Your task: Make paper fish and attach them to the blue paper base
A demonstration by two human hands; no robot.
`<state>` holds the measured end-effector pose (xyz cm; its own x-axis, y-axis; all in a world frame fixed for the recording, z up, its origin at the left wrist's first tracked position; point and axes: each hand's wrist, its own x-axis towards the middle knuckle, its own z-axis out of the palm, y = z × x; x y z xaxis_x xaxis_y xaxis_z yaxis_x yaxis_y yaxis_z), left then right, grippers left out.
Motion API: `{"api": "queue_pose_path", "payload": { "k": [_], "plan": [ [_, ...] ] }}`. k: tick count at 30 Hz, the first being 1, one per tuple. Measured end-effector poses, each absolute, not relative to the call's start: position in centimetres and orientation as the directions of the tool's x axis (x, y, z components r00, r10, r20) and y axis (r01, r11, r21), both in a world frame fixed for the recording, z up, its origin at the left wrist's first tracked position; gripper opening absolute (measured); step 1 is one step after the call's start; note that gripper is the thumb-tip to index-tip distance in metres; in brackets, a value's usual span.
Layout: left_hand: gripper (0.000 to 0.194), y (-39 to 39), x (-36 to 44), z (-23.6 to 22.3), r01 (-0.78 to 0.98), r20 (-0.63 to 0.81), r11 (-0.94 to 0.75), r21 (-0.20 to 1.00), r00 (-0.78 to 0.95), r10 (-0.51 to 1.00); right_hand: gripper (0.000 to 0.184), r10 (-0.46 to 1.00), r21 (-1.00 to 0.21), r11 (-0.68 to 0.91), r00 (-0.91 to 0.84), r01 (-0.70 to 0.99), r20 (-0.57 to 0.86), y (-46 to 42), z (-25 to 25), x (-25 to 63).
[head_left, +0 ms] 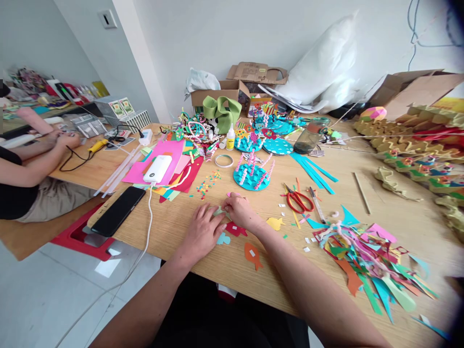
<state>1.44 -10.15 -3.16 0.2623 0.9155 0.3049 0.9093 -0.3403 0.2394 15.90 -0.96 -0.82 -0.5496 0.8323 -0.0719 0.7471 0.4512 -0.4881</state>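
My left hand [203, 228] lies on the table with its fingers stretched out, the tips holding down a pale green paper cutout [218, 211]. My right hand [239, 211] is closed in a pinch over that cutout's right side; what is between the fingertips is hidden. Close around both hands lie a red paper fish [237, 229], a light blue paper cutout [224, 239], an orange paper fish [253, 255] and a yellow paper fish [275, 223]. Small white squares sit on the red and orange fish. A pink paper piece [233, 194] shows just beyond my right hand.
Red-handled scissors [300, 200] and a pen [318, 205] lie to the right, near a heap of paper scraps [369, 261]. Ahead stand a blue disc with pink twisted stems [251, 178] and a glue bottle [230, 139]. A phone [119, 210] and a co-worker's hands [65, 138] are left.
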Motion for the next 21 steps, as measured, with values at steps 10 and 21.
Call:
{"api": "queue_pose_path", "payload": {
  "k": [10, 21],
  "plan": [
    [0.030, -10.3, 1.5, -2.9, 0.906, 0.313, -0.335, 0.259, 0.249, 0.917, 0.024, 0.828, -0.584, 0.483, -0.558, 0.653, 0.060, -0.8, -0.8, 16.2],
    [0.029, -10.4, 1.5, -2.9, 0.904, 0.325, -0.325, 0.277, 0.231, 0.917, 0.023, 0.632, -0.437, 0.731, -0.762, 0.524, 0.145, -0.5, -0.4, 16.9]
  ]
}}
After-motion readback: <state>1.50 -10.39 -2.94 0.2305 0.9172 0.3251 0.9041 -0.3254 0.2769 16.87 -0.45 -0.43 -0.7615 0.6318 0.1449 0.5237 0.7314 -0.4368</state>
